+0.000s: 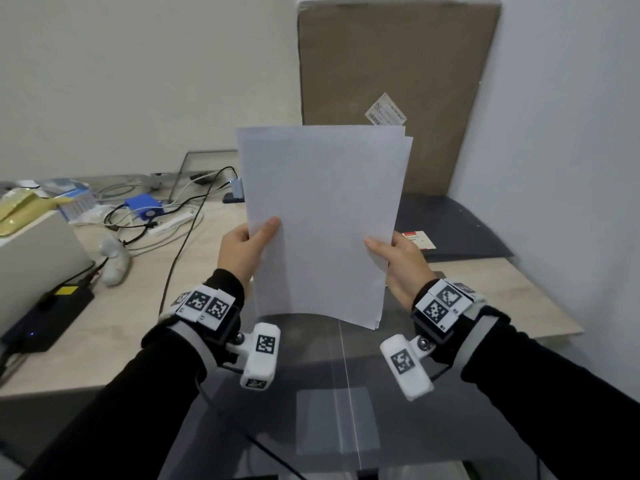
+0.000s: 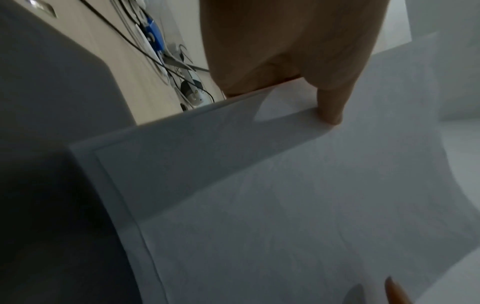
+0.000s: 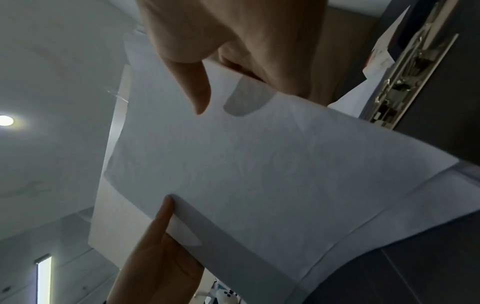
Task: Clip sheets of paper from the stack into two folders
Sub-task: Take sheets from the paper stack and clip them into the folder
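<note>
Above the desk (image 1: 104, 341), the left hand (image 1: 242, 252) and right hand (image 1: 401, 263) each pinch a side edge of the sheets of paper (image 1: 322, 216), held upright, probably to square them before clipping into the dark folder (image 1: 460, 230) beyond.

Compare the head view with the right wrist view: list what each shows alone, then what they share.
Only the head view shows the cardboard sheet leaning on the wall, the blue box among cables, and the wrist markers.

Only the right wrist view shows a folder's metal clip mechanism and a ceiling light.

Both show the sheets of paper held upright, slightly fanned, pinched at the sides by the left hand and right hand.
</note>
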{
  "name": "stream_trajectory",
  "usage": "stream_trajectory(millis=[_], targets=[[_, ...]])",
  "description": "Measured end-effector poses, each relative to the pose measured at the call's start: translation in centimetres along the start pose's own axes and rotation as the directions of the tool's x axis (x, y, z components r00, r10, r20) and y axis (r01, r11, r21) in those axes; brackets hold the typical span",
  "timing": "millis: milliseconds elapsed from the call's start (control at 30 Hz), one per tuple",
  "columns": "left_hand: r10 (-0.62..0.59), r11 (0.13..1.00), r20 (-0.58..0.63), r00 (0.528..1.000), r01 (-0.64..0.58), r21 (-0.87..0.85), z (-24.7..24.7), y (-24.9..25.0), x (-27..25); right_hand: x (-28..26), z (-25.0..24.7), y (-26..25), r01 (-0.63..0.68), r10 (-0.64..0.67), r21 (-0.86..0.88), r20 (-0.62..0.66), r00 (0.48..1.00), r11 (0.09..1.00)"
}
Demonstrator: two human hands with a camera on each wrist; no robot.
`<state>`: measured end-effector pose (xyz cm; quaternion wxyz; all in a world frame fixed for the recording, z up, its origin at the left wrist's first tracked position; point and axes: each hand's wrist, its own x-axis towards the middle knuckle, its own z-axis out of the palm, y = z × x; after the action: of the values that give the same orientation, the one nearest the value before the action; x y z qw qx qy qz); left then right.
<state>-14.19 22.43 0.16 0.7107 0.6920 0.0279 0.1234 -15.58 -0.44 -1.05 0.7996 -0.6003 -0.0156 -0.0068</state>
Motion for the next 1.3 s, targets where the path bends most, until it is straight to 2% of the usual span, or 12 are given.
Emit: stream_trajectory(millis=[100,200,467,667,767,867,967,1100,1300], targets=[[-0.008,1.0,0.088,0.996,0.008,-0.003,-0.8,0.0,0.1,0.2,0.3,0.0,0.008,-0.009,-0.015,-0.038,0.999,1.0],[-0.076,0.997,0.197,0.977,0.079,-0.011,-1.2,-0.3,0.0,0.3,0.5,0.2,0.02,-0.022,-0.032,-0.067,0.998,0.999],[-0.196,0.979,0.171,0.966,0.204,-0.027,-0.7,-1.8,0.0,0.3,0.4,1.4,-0.101,0.104,-0.152,0.014,0.994,0.983],[-0.158,0.987,0.113,0.981,0.154,0.043,0.2,-0.8,-0.3,0.1,-0.1,0.7,-0.056,0.062,-0.225,0.02,0.998,0.973],[-0.219,0.975,0.168,0.961,0.22,0.015,0.7,0.0,-0.6,-0.2,-1.3,-1.7,0.004,0.011,-0.352,0.04,0.999,0.936],[-0.316,0.945,0.249,0.916,0.327,-0.002,1.4,0.2,-1.1,-1.0,-3.6,-4.5,0.024,0.009,-0.569,0.055,0.998,0.822],[-0.408,0.909,0.33,0.851,0.412,0.06,2.7,-0.3,-2.1,-2.3,-5.8,-6.2,-0.039,0.096,-0.725,0.037,0.995,0.688],[-0.499,0.867,0.384,0.777,0.452,0.21,4.6,-2.2,-4.1,-4.1,-8.8,-5.3,-0.191,0.215,-0.723,-0.06,0.975,0.664],[-0.484,0.865,0.334,0.809,0.386,0.319,6.2,-4.3,-6.2,-6.0,-13.9,-1.2,-0.362,0.335,-0.696,-0.182,0.925,0.62]])
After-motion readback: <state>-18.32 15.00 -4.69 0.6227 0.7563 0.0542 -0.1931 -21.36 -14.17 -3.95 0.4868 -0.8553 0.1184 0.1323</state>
